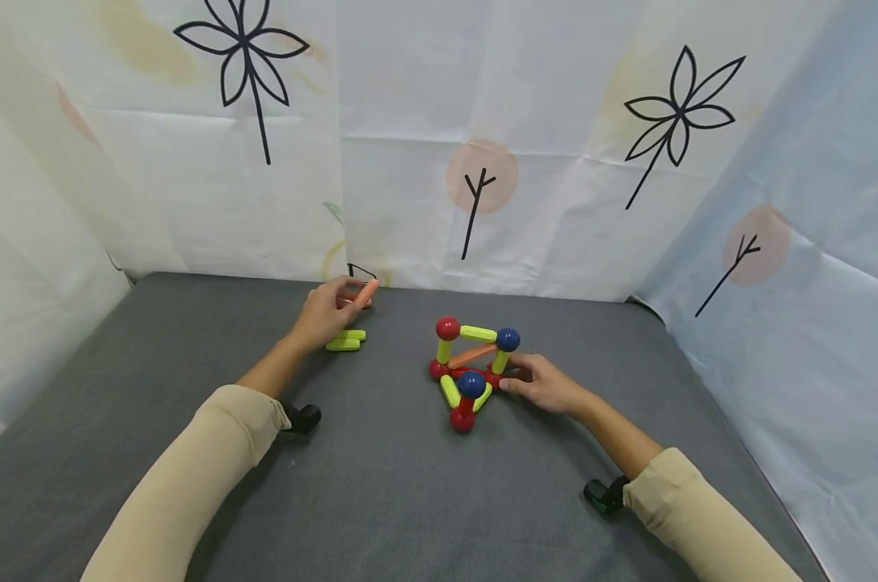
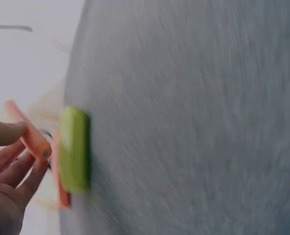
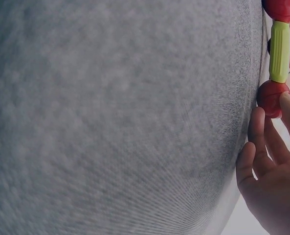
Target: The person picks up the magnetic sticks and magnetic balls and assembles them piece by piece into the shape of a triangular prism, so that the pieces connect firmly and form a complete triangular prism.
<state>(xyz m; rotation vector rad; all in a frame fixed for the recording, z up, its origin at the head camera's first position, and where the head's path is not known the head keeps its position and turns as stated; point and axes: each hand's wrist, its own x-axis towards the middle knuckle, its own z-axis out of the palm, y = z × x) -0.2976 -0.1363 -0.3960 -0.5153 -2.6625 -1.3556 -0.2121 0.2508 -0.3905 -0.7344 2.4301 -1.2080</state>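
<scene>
My left hand (image 1: 321,317) pinches an orange magnetic rod (image 1: 366,293) between thumb and fingers, above the far part of the table. In the left wrist view that rod (image 2: 32,134) tilts, one end towards the camera. Below the hand lie yellow-green rods (image 1: 344,340), and another orange rod (image 2: 62,196) shows behind one. Right of centre stands a frame of rods and balls, with a blue ball (image 1: 471,384) atop a short red rod at its near corner. My right hand (image 1: 548,384) holds the red ball (image 3: 273,98) at its right lower corner between thumb and fingers.
The grey cloth-covered table (image 1: 381,493) reaches a white printed curtain (image 1: 410,210) at the back, with another curtain (image 1: 832,323) along the right side. Black straps (image 1: 304,419) hang below both sleeve cuffs.
</scene>
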